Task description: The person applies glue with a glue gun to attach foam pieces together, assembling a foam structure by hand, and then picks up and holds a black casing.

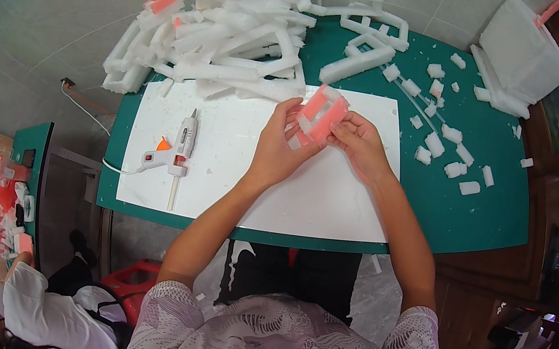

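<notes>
Left hand (pixel 275 150) and right hand (pixel 360 144) | both gripping pink-and-white foam piece (pixel 320 113), lifting it clear of white sheet (pixel 233 181) for pressing | glue gun (pixel 175 152) lying left on table (pixel 482 210), within reach.

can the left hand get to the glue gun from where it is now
Probably yes. The glue gun lies on the white sheet just left of the left hand with nothing between them, but that hand now holds the pink foam piece.

A sheet (pixel 335 199) is laid on the bench (pixel 490 212). A glue gun (pixel 175 149) is set on its left part. Foam strips (pixel 224 23) are heaped behind it, foam bits (pixel 443 136) scattered right.
</notes>
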`<move>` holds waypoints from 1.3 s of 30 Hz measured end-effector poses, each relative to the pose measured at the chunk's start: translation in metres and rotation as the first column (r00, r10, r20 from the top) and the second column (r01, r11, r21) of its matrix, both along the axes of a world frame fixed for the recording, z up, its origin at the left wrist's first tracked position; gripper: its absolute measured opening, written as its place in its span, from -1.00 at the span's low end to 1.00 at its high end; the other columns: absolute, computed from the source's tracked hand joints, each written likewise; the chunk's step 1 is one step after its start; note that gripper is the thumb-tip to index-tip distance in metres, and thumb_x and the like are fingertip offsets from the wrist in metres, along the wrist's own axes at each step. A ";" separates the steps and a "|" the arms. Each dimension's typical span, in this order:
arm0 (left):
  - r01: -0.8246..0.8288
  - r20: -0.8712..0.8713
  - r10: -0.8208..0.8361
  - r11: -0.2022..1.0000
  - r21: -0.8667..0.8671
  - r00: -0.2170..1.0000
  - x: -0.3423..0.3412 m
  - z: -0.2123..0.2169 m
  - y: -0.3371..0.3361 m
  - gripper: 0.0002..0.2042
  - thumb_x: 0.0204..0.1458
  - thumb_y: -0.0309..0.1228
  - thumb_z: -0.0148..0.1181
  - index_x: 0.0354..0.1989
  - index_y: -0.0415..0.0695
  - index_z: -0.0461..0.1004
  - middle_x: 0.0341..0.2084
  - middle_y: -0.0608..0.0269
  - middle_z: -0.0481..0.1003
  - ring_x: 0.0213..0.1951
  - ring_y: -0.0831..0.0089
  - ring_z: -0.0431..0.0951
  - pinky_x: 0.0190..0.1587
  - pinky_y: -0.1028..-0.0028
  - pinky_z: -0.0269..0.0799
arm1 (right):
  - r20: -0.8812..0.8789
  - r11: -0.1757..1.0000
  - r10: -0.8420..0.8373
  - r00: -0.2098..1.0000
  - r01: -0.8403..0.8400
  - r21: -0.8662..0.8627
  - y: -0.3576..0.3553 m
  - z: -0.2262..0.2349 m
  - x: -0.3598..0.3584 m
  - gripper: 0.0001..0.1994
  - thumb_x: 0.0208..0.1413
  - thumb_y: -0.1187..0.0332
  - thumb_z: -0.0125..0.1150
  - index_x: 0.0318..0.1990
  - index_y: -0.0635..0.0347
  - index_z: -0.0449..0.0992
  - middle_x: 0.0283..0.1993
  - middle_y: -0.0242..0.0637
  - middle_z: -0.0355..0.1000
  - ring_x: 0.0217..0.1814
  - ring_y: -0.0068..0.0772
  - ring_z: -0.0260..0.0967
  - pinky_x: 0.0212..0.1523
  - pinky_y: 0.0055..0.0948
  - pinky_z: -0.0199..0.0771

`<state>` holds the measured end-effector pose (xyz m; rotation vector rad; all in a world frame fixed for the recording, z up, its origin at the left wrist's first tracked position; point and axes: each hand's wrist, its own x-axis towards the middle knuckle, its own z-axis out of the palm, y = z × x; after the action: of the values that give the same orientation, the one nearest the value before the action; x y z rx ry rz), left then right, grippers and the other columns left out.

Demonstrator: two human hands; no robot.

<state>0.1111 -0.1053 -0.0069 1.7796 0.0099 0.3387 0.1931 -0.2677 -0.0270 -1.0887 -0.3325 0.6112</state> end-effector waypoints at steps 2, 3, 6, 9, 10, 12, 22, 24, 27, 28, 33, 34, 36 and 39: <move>-0.007 0.014 0.007 0.999 0.032 1.000 0.000 0.000 0.003 -0.28 -0.20 -0.49 0.38 0.16 -0.27 0.09 0.06 -0.06 0.24 0.13 0.22 0.31 0.14 0.31 0.32 | 0.020 0.999 0.014 1.000 -0.013 -0.035 -0.003 -0.005 0.005 -0.72 0.08 0.42 0.16 -0.07 0.31 0.35 -0.12 -0.21 0.42 -0.12 -0.47 0.39 -0.06 -0.51 0.38; -0.005 0.015 0.004 0.999 0.032 1.000 0.000 0.000 0.005 -0.28 -0.20 -0.49 0.38 0.16 -0.27 0.09 0.06 -0.06 0.24 0.13 0.22 0.31 0.14 0.31 0.32 | 0.040 0.997 0.030 0.999 -0.027 -0.070 -0.004 -0.005 0.006 -0.68 0.05 0.42 0.19 -0.05 0.28 0.34 -0.06 -0.20 0.39 -0.11 -0.48 0.37 -0.07 -0.51 0.38; 0.003 0.038 -0.003 1.000 0.001 0.999 0.000 -0.003 0.014 -0.29 -0.21 -0.50 0.37 0.15 -0.26 0.10 0.05 -0.04 0.26 0.12 0.24 0.32 0.15 0.33 0.31 | 0.141 0.988 -0.070 0.987 0.088 -0.127 -0.003 -0.002 0.006 -0.56 0.03 0.40 0.21 0.08 0.16 0.27 0.05 -0.27 0.29 -0.03 -0.49 0.31 0.03 -0.47 0.33; 0.053 0.025 -0.050 0.994 -0.094 0.998 0.000 -0.004 0.019 -0.30 -0.21 -0.52 0.36 0.14 -0.25 0.11 0.05 -0.02 0.26 0.13 0.26 0.31 0.17 0.33 0.27 | 0.323 0.988 -0.064 0.944 0.105 -0.112 -0.001 0.009 0.005 -0.37 -0.04 0.40 0.27 0.23 0.11 0.16 0.19 -0.22 0.17 0.12 -0.37 0.24 0.12 -0.42 0.28; 0.082 0.022 -0.081 0.993 -0.086 0.997 0.001 -0.002 0.016 -0.29 -0.22 -0.53 0.36 0.15 -0.24 0.12 0.04 0.01 0.27 0.13 0.28 0.31 0.18 0.34 0.25 | 0.327 0.986 -0.075 0.942 0.119 -0.115 -0.003 0.010 0.007 -0.37 -0.04 0.40 0.27 0.23 0.11 0.16 0.19 -0.22 0.17 0.12 -0.37 0.24 0.12 -0.42 0.28; 0.145 0.030 -0.143 0.986 -0.082 0.989 0.004 0.002 0.011 -0.29 -0.23 -0.55 0.36 0.15 -0.22 0.12 0.04 0.05 0.27 0.13 0.29 0.30 0.19 0.34 0.23 | 0.377 0.996 -0.020 0.926 0.050 -0.070 -0.014 0.012 0.012 -0.27 -0.07 0.40 0.29 0.29 0.15 0.07 0.24 -0.22 0.14 0.23 -0.33 0.17 0.17 -0.38 0.26; 0.141 -0.012 -0.148 0.962 -0.235 0.989 0.000 -0.004 0.013 -0.30 -0.14 -0.56 0.26 0.21 -0.17 0.03 0.10 0.04 0.19 0.16 0.27 0.23 0.12 0.28 0.31 | 0.273 0.997 0.046 0.961 -0.062 0.050 -0.002 -0.002 0.016 -0.37 -0.11 0.54 0.29 0.18 0.21 0.19 0.14 -0.28 0.21 0.26 -0.43 0.09 0.28 -0.39 0.06; 0.184 0.009 -0.188 0.952 -0.243 0.982 -0.002 0.002 0.006 -0.31 -0.11 -0.55 0.24 0.22 -0.16 0.03 0.10 0.04 0.20 0.16 0.29 0.24 0.14 0.34 0.24 | 0.255 0.998 0.014 0.967 -0.029 0.057 -0.006 0.002 0.013 -0.37 -0.11 0.52 0.32 0.17 0.21 0.19 0.13 -0.27 0.22 0.26 -0.42 0.09 0.29 -0.40 0.04; 0.199 0.022 -0.200 0.946 -0.256 0.980 0.000 0.002 0.003 -0.32 -0.09 -0.53 0.24 0.23 -0.15 0.04 0.11 0.03 0.21 0.16 0.32 0.25 0.17 0.41 0.16 | 0.232 0.997 0.015 0.972 -0.030 0.064 -0.010 0.006 0.011 -0.36 -0.11 0.46 0.37 0.16 0.21 0.19 0.12 -0.25 0.21 0.26 -0.41 0.08 0.29 -0.42 0.03; 0.188 0.010 -0.191 0.948 -0.257 0.981 0.000 0.002 0.004 -0.33 -0.09 -0.54 0.24 0.23 -0.15 0.05 0.10 0.03 0.21 0.16 0.32 0.25 0.17 0.41 0.15 | 0.210 0.997 0.022 0.977 -0.038 0.070 -0.010 0.006 0.010 -0.36 -0.10 0.45 0.36 0.16 0.21 0.19 0.13 -0.25 0.20 0.26 -0.41 0.08 0.29 -0.42 0.03; 0.125 -0.004 -0.129 0.967 -0.223 0.992 0.000 0.002 0.009 -0.35 -0.10 -0.57 0.22 0.21 -0.17 0.07 0.08 0.03 0.22 0.16 0.31 0.24 0.19 0.42 0.13 | 0.197 0.989 0.091 0.976 -0.111 0.093 -0.010 0.010 0.010 -0.35 -0.05 0.40 0.34 0.21 0.22 0.15 0.19 -0.23 0.16 0.31 -0.38 0.03 0.29 -0.40 0.01; 0.122 0.002 -0.125 0.964 -0.234 0.992 0.000 0.002 0.010 -0.35 -0.10 -0.58 0.21 0.21 -0.17 0.08 0.07 0.03 0.23 0.16 0.31 0.24 0.19 0.42 0.13 | 0.196 0.989 0.091 0.976 -0.111 0.094 -0.011 0.011 0.010 -0.35 -0.05 0.40 0.34 0.21 0.22 0.15 0.19 -0.23 0.16 0.31 -0.38 0.03 0.29 -0.40 0.01; 0.120 0.009 -0.122 0.962 -0.246 0.993 0.000 0.002 0.010 -0.36 -0.11 -0.59 0.20 0.20 -0.18 0.09 0.07 0.03 0.23 0.16 0.31 0.24 0.20 0.42 0.12 | 0.192 0.992 0.096 0.977 -0.110 0.061 -0.012 0.013 0.011 -0.32 -0.03 0.38 0.32 0.24 0.23 0.13 0.25 -0.20 0.13 0.34 -0.36 0.00 0.30 -0.39 0.00; 0.121 0.024 -0.119 0.965 -0.235 0.993 -0.001 0.003 0.009 -0.37 -0.10 -0.57 0.19 0.20 -0.18 0.09 0.06 0.04 0.23 0.15 0.31 0.24 0.20 0.40 0.11 | 0.167 0.991 0.102 0.981 -0.115 0.068 -0.011 0.010 0.011 -0.32 -0.03 0.38 0.33 0.25 0.22 0.14 0.26 -0.19 0.14 0.34 -0.34 0.01 0.31 -0.38 -0.02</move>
<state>0.1106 -0.0965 -0.0038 1.5352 -0.0626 0.2479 0.2041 -0.2786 -0.0174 -1.0529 -0.5565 0.6020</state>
